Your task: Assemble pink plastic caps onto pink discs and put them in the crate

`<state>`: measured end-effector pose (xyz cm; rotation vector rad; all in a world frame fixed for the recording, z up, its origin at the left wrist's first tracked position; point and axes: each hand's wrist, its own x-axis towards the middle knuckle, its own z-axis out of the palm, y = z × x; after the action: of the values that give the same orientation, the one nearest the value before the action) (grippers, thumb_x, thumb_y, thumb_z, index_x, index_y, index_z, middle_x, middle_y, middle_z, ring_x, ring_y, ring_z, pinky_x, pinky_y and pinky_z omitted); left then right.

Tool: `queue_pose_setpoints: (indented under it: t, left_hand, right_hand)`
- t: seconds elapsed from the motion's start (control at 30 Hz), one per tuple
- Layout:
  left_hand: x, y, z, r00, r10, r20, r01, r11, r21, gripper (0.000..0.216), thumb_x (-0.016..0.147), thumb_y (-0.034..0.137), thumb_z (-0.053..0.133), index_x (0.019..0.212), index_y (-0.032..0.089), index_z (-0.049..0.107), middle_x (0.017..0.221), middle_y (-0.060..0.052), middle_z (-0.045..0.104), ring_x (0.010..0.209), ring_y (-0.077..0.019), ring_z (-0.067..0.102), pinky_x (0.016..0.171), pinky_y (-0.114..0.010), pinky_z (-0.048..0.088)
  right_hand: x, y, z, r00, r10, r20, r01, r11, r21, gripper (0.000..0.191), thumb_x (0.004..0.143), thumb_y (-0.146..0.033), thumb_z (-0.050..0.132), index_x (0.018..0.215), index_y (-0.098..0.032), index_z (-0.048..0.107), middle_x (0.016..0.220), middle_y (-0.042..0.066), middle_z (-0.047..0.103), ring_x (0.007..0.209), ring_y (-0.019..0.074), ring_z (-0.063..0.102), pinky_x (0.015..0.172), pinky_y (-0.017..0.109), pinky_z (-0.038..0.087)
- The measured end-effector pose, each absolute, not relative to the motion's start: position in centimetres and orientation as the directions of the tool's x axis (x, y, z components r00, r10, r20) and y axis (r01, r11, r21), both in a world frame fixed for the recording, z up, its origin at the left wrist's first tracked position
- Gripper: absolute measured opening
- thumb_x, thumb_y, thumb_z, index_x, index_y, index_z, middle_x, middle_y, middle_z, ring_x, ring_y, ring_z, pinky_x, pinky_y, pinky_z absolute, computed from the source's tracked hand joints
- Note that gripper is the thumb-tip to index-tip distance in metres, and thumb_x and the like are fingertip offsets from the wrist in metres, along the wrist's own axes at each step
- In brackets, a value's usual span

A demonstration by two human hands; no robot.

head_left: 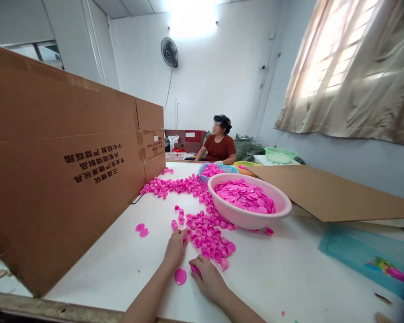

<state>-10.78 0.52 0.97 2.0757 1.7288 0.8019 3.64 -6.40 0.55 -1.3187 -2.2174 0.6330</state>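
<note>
My left hand (175, 246) is at the near left edge of a pile of small pink plastic cups (207, 233), its fingers pinched on a small pink cup (186, 237) that they partly hide. Closer to me, my right hand (208, 277) is closed, with a pink plastic piece (195, 269) between thumb and fingers; whether it is a disc or a cup I cannot tell. One flat pink disc (180, 277) lies on the white table between my forearms. Two more pink discs (142, 230) overlap to the left of my left hand.
A pale pink basin (252, 220) full of pink discs stands right of the pile. Behind it are a blue basket (204, 177) and a yellow basin (252, 164). A tall cardboard box (70, 179) borders the left; a cardboard flap (340, 193) juts in from the right. A person (220, 146) sits opposite.
</note>
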Motion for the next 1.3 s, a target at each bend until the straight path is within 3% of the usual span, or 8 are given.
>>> queue_pose_setpoints:
  t: [0.2, 0.3, 0.4, 0.5, 0.8, 1.0, 1.1, 1.3]
  left_hand:
    - [-12.4, -1.6, 1.2, 0.137, 0.978, 0.157, 0.579, -0.208, 0.789, 0.027, 0.075, 0.036, 0.046, 0.094, 0.019, 0.054, 0.089, -0.003, 0.058, 0.078, -0.0139, 0.052, 0.072, -0.025, 0.04]
    - [-12.9, -2.7, 1.3, 0.152, 0.982, 0.112, 0.693, -0.187, 0.696, 0.026, 0.068, 0.038, 0.054, 0.087, 0.02, 0.056, 0.087, -0.002, 0.057, 0.087, -0.017, 0.049, 0.075, -0.026, 0.037]
    - [-13.3, -3.1, 1.2, 0.089, 0.995, 0.053, 0.833, -0.103, 0.544, 0.029, 0.062, 0.041, 0.06, 0.084, 0.021, 0.058, 0.096, -0.003, 0.054, 0.096, -0.0211, 0.044, 0.081, -0.03, 0.033]
    - [-13.5, -3.0, 1.0, 0.054, 0.998, 0.013, 0.864, -0.053, 0.502, 0.03, 0.059, 0.042, 0.062, 0.082, 0.023, 0.059, 0.099, -0.002, 0.051, 0.096, -0.0213, 0.043, 0.08, -0.03, 0.032]
    - [-13.7, -2.5, 0.5, 0.019, 1.0, 0.02, 0.867, -0.027, 0.498, 0.041, 0.057, 0.055, 0.058, 0.081, 0.022, 0.057, 0.093, -0.002, 0.052, 0.091, -0.02, 0.045, 0.074, -0.028, 0.033]
    - [-13.7, -2.3, 0.5, 0.022, 0.999, 0.037, 0.863, -0.038, 0.504, 0.038, 0.057, 0.053, 0.058, 0.076, 0.021, 0.057, 0.092, -0.003, 0.053, 0.09, -0.0208, 0.045, 0.073, -0.029, 0.033]
    - [-14.0, -2.2, 0.9, 0.042, 0.999, 0.004, 0.858, -0.038, 0.513, 0.038, 0.053, 0.051, 0.061, 0.075, 0.021, 0.055, 0.091, -0.002, 0.054, 0.091, -0.0216, 0.045, 0.074, -0.029, 0.033]
    - [-14.3, -2.3, 1.5, 0.006, 0.994, -0.113, 0.764, 0.068, 0.641, 0.067, 0.05, 0.049, 0.062, 0.109, 0.026, 0.043, 0.108, -0.002, 0.05, 0.106, -0.025, 0.037, 0.087, -0.034, 0.028]
  right_hand:
    - [3.5, -5.0, 0.1, -0.263, 0.938, 0.225, 0.587, 0.341, -0.735, 0.031, 0.083, -0.019, 0.033, 0.102, -0.015, 0.057, 0.098, 0.009, 0.058, 0.092, 0.0186, 0.053, 0.082, 0.029, 0.04]
    - [4.1, -4.3, -0.3, -0.147, 0.972, 0.183, 0.491, 0.232, -0.84, 0.029, 0.08, -0.021, 0.038, 0.101, -0.014, 0.058, 0.098, 0.009, 0.06, 0.093, 0.0205, 0.055, 0.081, 0.032, 0.042]
    - [4.0, -3.5, -0.2, -0.109, 0.991, 0.074, 0.396, 0.111, -0.912, 0.026, 0.079, -0.026, 0.042, 0.096, -0.014, 0.057, 0.086, 0.008, 0.063, 0.071, 0.0197, 0.06, 0.061, 0.03, 0.049]
    - [2.6, -2.3, 0.5, -0.157, 0.986, -0.05, 0.308, 0.001, -0.951, 0.024, 0.079, -0.026, 0.042, 0.094, -0.013, 0.055, 0.067, 0.005, 0.061, 0.048, 0.0146, 0.056, 0.042, 0.024, 0.045]
    - [-0.5, 0.9, 1.5, -0.338, 0.905, -0.258, 0.496, -0.061, -0.866, 0.016, 0.078, -0.014, 0.04, 0.07, -0.012, 0.054, 0.04, -0.001, 0.049, 0.034, 0.0112, 0.049, 0.034, 0.018, 0.038]
    - [-0.3, 0.4, 1.6, -0.349, 0.918, -0.19, 0.496, 0.009, -0.868, 0.009, 0.078, -0.013, 0.042, 0.079, -0.014, 0.052, 0.059, 0.001, 0.056, 0.046, 0.0101, 0.054, 0.042, 0.018, 0.041]
    - [-0.4, 0.5, 1.8, -0.337, 0.902, -0.269, 0.49, -0.076, -0.868, 0.008, 0.079, -0.014, 0.042, 0.079, -0.014, 0.05, 0.056, 0.001, 0.055, 0.045, 0.0122, 0.055, 0.041, 0.02, 0.043]
    - [-0.3, 0.8, 1.9, -0.303, 0.877, -0.372, 0.453, -0.21, -0.866, 0.003, 0.079, -0.014, 0.044, 0.077, -0.014, 0.047, 0.058, 0.001, 0.056, 0.048, 0.0148, 0.059, 0.042, 0.023, 0.049]
